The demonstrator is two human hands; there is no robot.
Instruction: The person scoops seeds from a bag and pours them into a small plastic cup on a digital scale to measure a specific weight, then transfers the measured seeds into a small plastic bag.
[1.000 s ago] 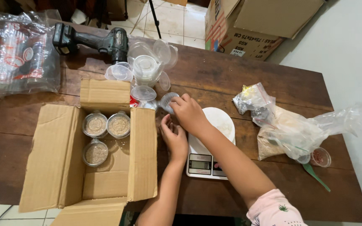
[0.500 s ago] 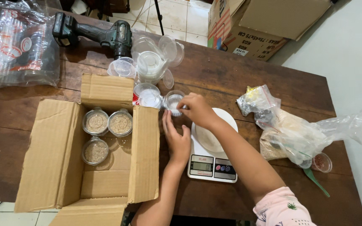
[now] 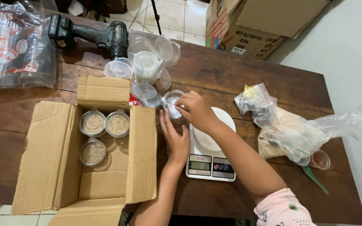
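Sitting nearest the desk's front edge, a white kitchen scale [image 3: 210, 161] stands just right of an open cardboard box [image 3: 55, 167] holding three lidded tubs of grain [image 3: 104, 124]. Beyond the scale, the left hand [image 3: 174, 140] lies open, fingers stretched up beside a small clear plastic cup [image 3: 172, 102]. The right hand [image 3: 197, 111] pinches that cup's rim with curled fingertips. Farther back lie loose clear cups and lids [image 3: 147, 67], then a cordless drill [image 3: 93, 35] near the far edge.
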